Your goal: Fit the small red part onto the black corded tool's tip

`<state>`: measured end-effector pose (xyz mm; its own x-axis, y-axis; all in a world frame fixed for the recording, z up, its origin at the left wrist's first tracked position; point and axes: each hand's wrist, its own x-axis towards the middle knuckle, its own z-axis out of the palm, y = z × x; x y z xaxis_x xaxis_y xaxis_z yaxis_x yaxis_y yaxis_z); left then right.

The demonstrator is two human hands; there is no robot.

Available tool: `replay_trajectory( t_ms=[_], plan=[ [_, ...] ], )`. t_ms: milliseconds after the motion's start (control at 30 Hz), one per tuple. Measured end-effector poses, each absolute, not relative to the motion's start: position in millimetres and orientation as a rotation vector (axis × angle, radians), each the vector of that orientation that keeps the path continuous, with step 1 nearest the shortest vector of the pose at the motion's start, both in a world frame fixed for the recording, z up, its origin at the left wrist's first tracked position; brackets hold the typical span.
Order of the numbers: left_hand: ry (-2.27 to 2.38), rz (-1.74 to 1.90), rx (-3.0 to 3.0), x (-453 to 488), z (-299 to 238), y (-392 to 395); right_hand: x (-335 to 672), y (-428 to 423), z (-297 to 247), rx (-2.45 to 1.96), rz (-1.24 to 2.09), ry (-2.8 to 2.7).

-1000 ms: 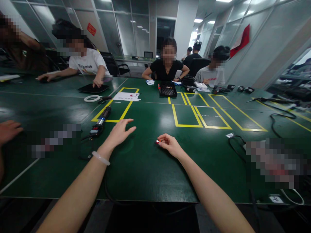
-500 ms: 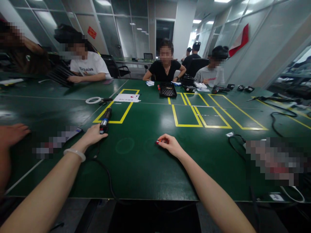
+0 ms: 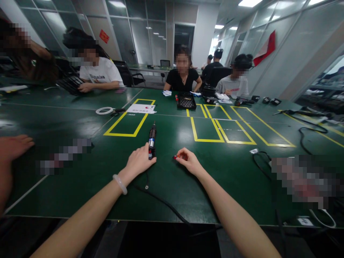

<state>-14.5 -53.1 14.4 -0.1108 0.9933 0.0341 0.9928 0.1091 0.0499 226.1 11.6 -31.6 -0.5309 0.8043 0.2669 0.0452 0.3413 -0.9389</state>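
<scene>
My left hand point(image 3: 137, 159) is wrapped round the rear end of a corded electric screwdriver point(image 3: 152, 138). The tool has a dark body with a silver and blue band, and its thin tip points away from me. A black cable point(image 3: 166, 203) trails from its back end across the green table towards the near edge. To the right, my right hand point(image 3: 188, 161) pinches a small red and black piece point(image 3: 175, 157) just above or on the tabletop. Fingers cover much of this piece, so its kind cannot be made out.
Yellow tape outlines point(image 3: 208, 141) mark the green table point(image 3: 172, 190). Farther off are a black tray point(image 3: 186, 101), a paper sheet point(image 3: 141, 108) and a white cable coil point(image 3: 104, 111). Another person's hand point(image 3: 16, 146) rests at left. Several people sit around the table.
My left hand has moved right with the electric screwdriver, bringing it close to my right hand, and the cable has shifted along. My right hand has stayed nearly in place.
</scene>
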Motion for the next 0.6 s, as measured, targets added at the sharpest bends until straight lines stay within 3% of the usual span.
replay_trajectory(
  t_ms=[233,600],
  plan=[
    [2.220,0.225,2.294,52.4,9.1,-58.1,227.8,13.9,-33.1,-0.708,1.087,-1.924],
    [2.151,0.315,2.313,62.2,0.7,-58.7,222.6,10.8,-33.6,-0.707,0.873,-2.108]
  ],
)
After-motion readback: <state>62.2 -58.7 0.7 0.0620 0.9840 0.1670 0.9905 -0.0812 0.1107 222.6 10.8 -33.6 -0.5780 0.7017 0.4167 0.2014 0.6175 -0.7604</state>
